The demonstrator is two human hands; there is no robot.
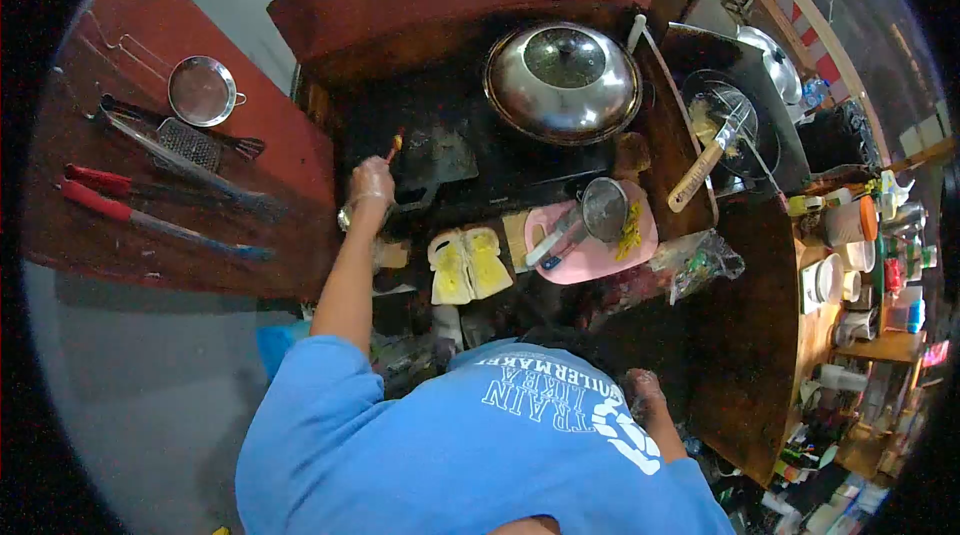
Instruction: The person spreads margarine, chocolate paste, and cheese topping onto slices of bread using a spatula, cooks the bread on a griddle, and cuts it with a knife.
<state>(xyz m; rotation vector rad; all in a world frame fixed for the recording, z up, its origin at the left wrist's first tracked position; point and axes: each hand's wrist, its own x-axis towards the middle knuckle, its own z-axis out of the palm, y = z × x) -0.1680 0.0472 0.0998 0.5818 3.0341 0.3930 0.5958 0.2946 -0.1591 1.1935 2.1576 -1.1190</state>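
Observation:
My left hand (372, 183), in a clear plastic glove, is closed around a thin reddish stick-like tool (394, 147). The tool's tip is yellow-orange and stands over the left part of a dark griddle (435, 155); its exact kind is too small to make out. Nearer my body lie two bread slices (470, 265) side by side, with a yellow spread on top. My right hand (645, 385), also gloved, hangs low beside my blue shirt, away from the food. Its fingers are too small and hidden to read.
A pink cutting board (590, 235) carries a strainer (605, 210), a knife (553, 243) and yellow shreds. Behind it stands a lidded wok (563, 80). At right, a wooden-handled strainer (715, 150) rests over a dark pan. Red-handled tongs (150, 215) hang on the left panel.

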